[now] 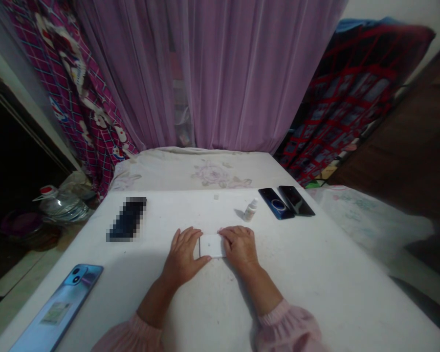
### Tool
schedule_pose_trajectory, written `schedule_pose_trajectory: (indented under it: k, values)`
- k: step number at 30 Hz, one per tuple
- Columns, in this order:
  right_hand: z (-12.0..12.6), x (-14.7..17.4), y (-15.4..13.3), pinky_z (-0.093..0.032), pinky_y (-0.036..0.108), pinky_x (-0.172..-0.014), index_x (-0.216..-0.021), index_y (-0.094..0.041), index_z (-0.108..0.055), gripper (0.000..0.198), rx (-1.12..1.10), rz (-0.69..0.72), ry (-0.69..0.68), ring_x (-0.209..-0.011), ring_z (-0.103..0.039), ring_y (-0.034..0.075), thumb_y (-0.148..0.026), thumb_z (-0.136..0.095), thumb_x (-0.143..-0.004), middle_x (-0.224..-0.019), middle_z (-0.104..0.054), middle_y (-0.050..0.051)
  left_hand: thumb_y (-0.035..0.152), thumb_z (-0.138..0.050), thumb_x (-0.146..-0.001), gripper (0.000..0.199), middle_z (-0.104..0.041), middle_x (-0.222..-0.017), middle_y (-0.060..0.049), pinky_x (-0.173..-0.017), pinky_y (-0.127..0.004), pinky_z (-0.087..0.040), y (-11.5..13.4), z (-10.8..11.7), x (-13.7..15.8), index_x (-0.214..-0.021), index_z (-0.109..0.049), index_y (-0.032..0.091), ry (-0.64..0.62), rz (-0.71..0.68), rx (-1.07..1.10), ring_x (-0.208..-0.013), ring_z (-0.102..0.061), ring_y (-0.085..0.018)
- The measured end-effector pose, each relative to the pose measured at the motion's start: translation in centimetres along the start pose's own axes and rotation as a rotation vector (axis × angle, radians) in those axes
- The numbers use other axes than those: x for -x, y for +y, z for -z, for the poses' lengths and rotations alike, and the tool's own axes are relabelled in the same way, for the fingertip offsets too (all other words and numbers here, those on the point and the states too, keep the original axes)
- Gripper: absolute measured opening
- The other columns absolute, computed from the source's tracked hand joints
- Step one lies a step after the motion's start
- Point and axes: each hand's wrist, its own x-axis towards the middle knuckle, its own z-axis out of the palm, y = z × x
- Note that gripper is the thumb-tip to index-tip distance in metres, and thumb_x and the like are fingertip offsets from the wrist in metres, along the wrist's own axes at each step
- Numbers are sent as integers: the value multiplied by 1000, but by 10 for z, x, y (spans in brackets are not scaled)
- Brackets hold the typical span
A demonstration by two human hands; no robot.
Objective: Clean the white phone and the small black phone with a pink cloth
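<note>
A flat white rectangular slab [214, 246], roughly phone-sized, lies on the white table with a thin dark edge at its left end. A small grey mark shows near its middle. My left hand [184, 254] grips the left end, thumb along the near edge and fingertips at the far edge. My right hand [241, 246] is curled over the right end and hides that part. Just beyond my right hand stands a small white bottle [250, 210], upright.
Two dark phones, a blue one [276, 203] and a black one [297, 201], lie at the back right. A pixelated dark object [127, 220] is at left, and a light-blue phone [60, 308] lies front left. A small pale square [216, 197] sits behind. Purple curtains [227, 73] hang beyond the table [315, 283].
</note>
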Motion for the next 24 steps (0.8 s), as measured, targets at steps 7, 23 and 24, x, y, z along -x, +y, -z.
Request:
schedule_pose_trajectory:
  k: [7,23,24]
  values:
    - [-1,0,-10,-29,36,-87,-94,-25,-75,25,48,-12,25,-93,-58,20,-10,-58,-81,-94,-73,2,38,-71,-78,56,-62,-132,-12,-116,-57,-26,4,3,-1,-128,-53,21,13,5,8,-130,-50,-32]
    - [9,5,9,-30,37,-86,-93,-27,-76,30,21,-53,48,-93,-60,20,-9,-57,-78,-98,-75,1,43,-69,-80,55,-62,-131,-13,-114,-59,-27,3,3,0,-128,-54,19,31,-27,-10,-129,-51,-33]
    - [9,6,11,-30,37,-85,-92,-27,-76,29,34,-60,56,-93,-60,20,-9,-57,-78,-97,-75,1,43,-69,-80,56,-62,-131,-13,-114,-59,-27,4,3,0,-128,-54,19,28,-25,-11,-129,-50,-33]
